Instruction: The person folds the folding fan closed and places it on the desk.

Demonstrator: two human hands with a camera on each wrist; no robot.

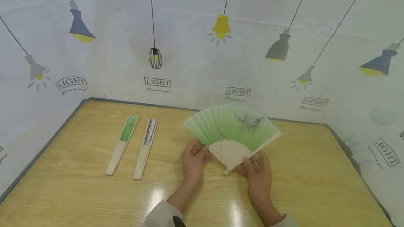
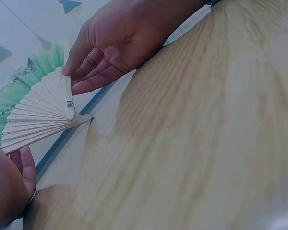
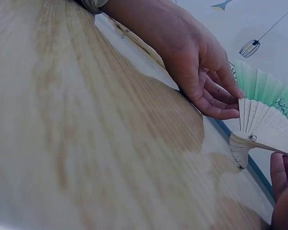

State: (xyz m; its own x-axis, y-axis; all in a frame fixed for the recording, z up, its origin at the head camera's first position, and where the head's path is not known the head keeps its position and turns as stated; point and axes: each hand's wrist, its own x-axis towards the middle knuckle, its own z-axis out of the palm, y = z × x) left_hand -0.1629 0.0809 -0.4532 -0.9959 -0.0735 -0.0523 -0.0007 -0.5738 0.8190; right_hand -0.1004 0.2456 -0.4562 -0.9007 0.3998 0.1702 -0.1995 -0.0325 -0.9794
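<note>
Between both hands a green folding fan point(image 1: 231, 125) is spread wide, with dark branch prints on its leaf and pale pierced ribs. My left hand point(image 1: 193, 164) pinches the fan's left edge, thumb on the outer rib. On the other side, my right hand point(image 1: 258, 176) grips the right outer rib, its thumb in front and the fingers partly hidden behind. The pivot end of the ribs points down toward me. Both wrist views show the ribs point(image 2: 41, 110) meeting at a small metal rivet point(image 3: 252, 137), with a hand at each edge of the fan.
Two folded fans lie on the wooden table point(image 1: 79, 150) to the left: one with a green leaf point(image 1: 123, 143), one with a purple and red print point(image 1: 146, 148). White sheeting point(image 1: 189, 45) printed with lamps rises behind the table and along its sides.
</note>
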